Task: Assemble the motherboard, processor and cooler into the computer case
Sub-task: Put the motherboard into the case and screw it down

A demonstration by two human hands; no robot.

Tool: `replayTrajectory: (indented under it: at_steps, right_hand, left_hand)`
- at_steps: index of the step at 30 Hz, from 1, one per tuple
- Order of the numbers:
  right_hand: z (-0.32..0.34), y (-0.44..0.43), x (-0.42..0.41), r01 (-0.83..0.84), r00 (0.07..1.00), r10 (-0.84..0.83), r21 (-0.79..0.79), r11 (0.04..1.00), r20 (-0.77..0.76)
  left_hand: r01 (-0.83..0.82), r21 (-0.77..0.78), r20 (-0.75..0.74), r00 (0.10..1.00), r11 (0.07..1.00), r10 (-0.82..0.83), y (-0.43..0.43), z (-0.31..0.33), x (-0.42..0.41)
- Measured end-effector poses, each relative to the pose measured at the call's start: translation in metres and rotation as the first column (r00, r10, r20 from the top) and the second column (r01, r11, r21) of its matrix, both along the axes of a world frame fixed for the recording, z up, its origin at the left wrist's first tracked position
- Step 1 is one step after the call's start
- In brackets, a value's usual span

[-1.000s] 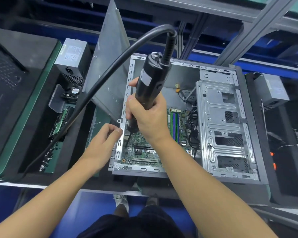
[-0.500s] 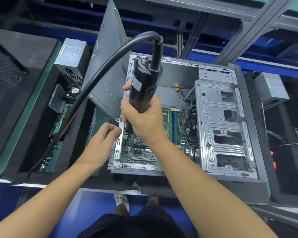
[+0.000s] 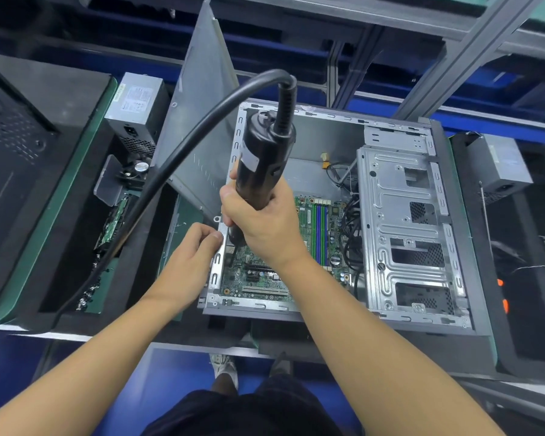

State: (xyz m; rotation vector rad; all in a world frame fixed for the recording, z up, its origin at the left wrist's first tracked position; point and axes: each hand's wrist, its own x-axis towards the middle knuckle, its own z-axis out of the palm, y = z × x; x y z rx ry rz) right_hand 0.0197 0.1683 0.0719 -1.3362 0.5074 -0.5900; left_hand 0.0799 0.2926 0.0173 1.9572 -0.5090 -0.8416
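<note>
An open grey computer case (image 3: 403, 234) lies on its side in the middle of the bench. The green motherboard (image 3: 318, 228) sits inside its left half. My right hand (image 3: 265, 221) grips a black electric screwdriver (image 3: 261, 162), held upright with its tip down at the board's left edge; the tip is partly hidden by the hand. My left hand (image 3: 192, 256) rests against the case's left rim (image 3: 216, 272), its fingers curled at the metal edge. Whether it holds anything I cannot tell. No processor or cooler shows on the board.
The screwdriver's thick black cable (image 3: 158, 190) arcs off to the left. A grey side panel (image 3: 199, 127) leans behind the case. A power supply (image 3: 139, 111) and a small fan (image 3: 139, 168) sit at left above another green board (image 3: 114, 225). Another case (image 3: 10, 158) lies far left.
The screwdriver and my right hand have shifted a little left and lower, toward the case's left rim. My left hand has stayed at the rim.
</note>
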Motion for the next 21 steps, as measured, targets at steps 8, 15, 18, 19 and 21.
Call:
replayTrajectory:
  at_steps: [8, 15, 18, 19, 21]
  right_hand:
    - [0.003, -0.001, -0.004, -0.075, 0.996, 0.074, 0.017, 0.997, 0.052]
    - [0.005, -0.013, -0.006, -0.102, 0.994, 0.100, 0.044, 0.994, 0.054]
    - [0.003, -0.014, -0.006, -0.129, 0.991, 0.128, 0.038, 0.991, 0.029]
    - [0.004, -0.014, -0.006, -0.146, 0.989, 0.145, 0.032, 0.989, 0.022]
    - [0.007, -0.015, -0.007, -0.195, 0.980, 0.194, 0.011, 0.981, 0.038]
  left_hand:
    - [0.004, 0.011, 0.008, 1.000, 1.000, -0.004, 0.002, -0.002, 0.000]
    - [0.009, 0.056, 0.059, 0.998, 0.998, -0.012, 0.002, -0.002, 0.000]
    - [0.002, 0.059, 0.068, 0.998, 0.998, -0.006, 0.001, -0.002, -0.002]
    - [0.002, 0.056, 0.066, 0.998, 0.998, -0.006, 0.001, -0.001, -0.003]
    - [-0.002, 0.047, 0.055, 0.998, 0.999, -0.001, 0.001, 0.001, -0.003]
